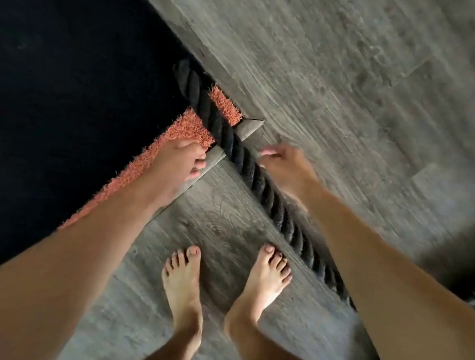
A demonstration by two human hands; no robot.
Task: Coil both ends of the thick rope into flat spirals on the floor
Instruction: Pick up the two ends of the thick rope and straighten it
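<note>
The left hand hangs released, fingers loosely bent and holding nothing, over the corner of the mat just at the 9 o'clock side of the rope. The right hand is on the rope's 3 o'clock side. It is also released, with slack fingers pointing toward 9 o'clock and nothing in its grasp. Its fingertips are just beside the rope, but motion blur hides whether they touch it. The rope passes between the two hands.

One rope is in view: thick, black and twisted in strands. It lies stretched out straight on the floor, its long axis running from about 11 o'clock to about 5 o'clock across the picture. The 11 o'clock part crosses the mat's corner and fades into the dark surface, so I cannot tell where it stops. The 5 o'clock part goes under the right forearm and shows again near the bottom edge.

There is one black mat, with an orange border, filling the 9 o'clock side. A grey trim strip edges it at the corner. The floor is grey wood-look planking.

Two bare feet stand on the planks at the rope's 7 o'clock side, the left foot and the right foot, toes pointing roughly to 12 o'clock. The right foot's toes are just beside the rope.

A dark blurred shape sits at the 3 o'clock edge, too smeared to identify.
</note>
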